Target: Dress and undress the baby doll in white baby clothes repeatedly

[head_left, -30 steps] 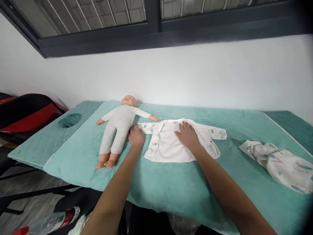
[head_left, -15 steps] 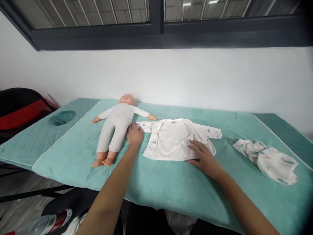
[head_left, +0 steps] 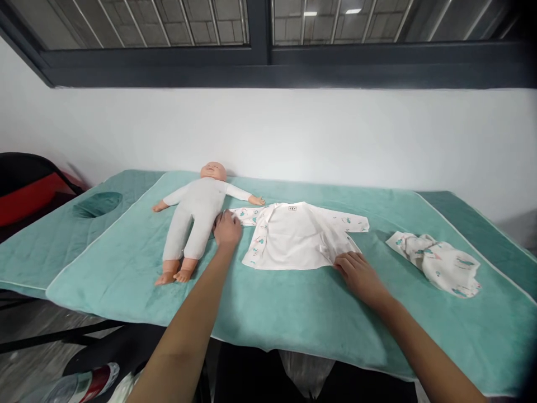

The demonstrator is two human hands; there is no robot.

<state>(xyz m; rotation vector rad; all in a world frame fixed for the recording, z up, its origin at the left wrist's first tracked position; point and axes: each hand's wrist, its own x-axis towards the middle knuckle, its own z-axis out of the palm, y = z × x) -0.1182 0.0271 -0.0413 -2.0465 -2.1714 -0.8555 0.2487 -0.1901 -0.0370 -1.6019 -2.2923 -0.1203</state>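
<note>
A small white baby shirt (head_left: 293,240) with patterned sleeves lies spread on the green bed (head_left: 268,313). My right hand (head_left: 358,277) is at the shirt's lower right corner, fingers together and closed on the hem; the thumb is mostly hidden. Between the shirt and a baby doll (head_left: 191,210), my left hand (head_left: 227,229) rests by the cuff of the left sleeve. Its fingers are bent slightly apart, with no grip showing. The doll lies on its back in a pale bodysuit, arms out and feet bare.
A crumpled patterned white garment (head_left: 438,263) lies at the right. The bed has a round hole (head_left: 97,205) at its left end. Behind stand a white wall (head_left: 293,134) and a dark window frame (head_left: 268,70). A bottle (head_left: 90,386) is at lower left, beside a black seat (head_left: 113,350).
My right hand has moved from lying spread over the shirt's front to its lower right corner, and its fingers have closed there. My left hand stays by the sleeve. The view has shifted slightly.
</note>
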